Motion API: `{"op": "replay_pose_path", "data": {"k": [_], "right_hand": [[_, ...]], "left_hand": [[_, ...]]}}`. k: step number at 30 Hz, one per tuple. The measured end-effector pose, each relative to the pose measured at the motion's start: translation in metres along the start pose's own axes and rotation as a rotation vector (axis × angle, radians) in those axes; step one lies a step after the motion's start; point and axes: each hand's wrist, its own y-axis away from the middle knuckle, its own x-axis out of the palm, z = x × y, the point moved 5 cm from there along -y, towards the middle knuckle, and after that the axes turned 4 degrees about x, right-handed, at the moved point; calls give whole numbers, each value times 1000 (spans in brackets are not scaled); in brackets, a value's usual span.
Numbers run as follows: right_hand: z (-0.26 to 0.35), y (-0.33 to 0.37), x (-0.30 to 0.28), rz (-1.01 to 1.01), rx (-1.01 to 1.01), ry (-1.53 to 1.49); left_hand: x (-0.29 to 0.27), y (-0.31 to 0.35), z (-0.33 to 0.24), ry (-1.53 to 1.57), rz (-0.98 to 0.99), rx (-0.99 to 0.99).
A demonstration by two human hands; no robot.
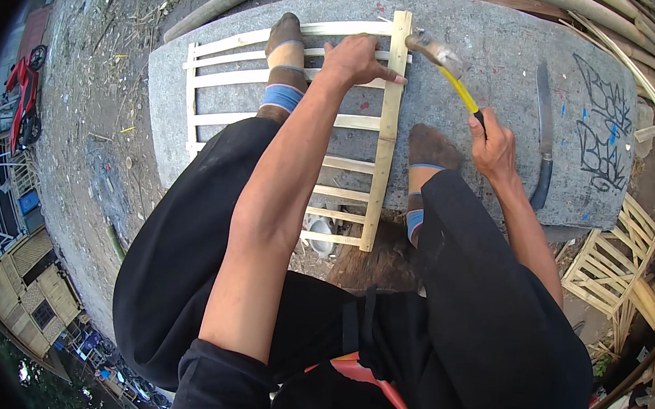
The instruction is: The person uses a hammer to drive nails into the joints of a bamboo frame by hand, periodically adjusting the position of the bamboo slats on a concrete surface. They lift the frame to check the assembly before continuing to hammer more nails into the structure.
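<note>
A ladder-like bamboo frame (387, 139) of pale slats between two rails lies on a grey concrete slab (492, 78). My left hand (354, 59) grips its far slats beside the right rail, with one finger reaching onto that rail; some fingertips are hidden. In my right hand (495, 145) is a hammer (459, 87) with a yellow and black handle. Its head is just right of the rail's far end. My left socked foot (285, 64) rests on the slats, and my right foot (432, 148) is right of the rail.
A long knife (543, 131) with a dark handle lies on the slab at right. Bamboo poles (595, 11) are piled at the far right. Another slatted bamboo piece (613, 254) is beyond the slab's right edge. A red motorbike (26, 97) stands at far left.
</note>
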Motion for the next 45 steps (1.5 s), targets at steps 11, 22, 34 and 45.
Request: {"op": "replay_pose_path", "data": {"k": [11, 22, 34, 45], "right_hand": [[22, 0, -3, -4, -47, -38], [-35, 51, -5, -90, 432, -126], [-48, 80, -2, -128, 550, -85], [-52, 82, 3, -122, 559, -92]], "left_hand": [[-2, 1, -2, 7, 43, -6], [-1, 4, -4, -47, 80, -65], [4, 19, -23, -228, -35, -174], [-111, 81, -19, -75, -539, -80]]}}
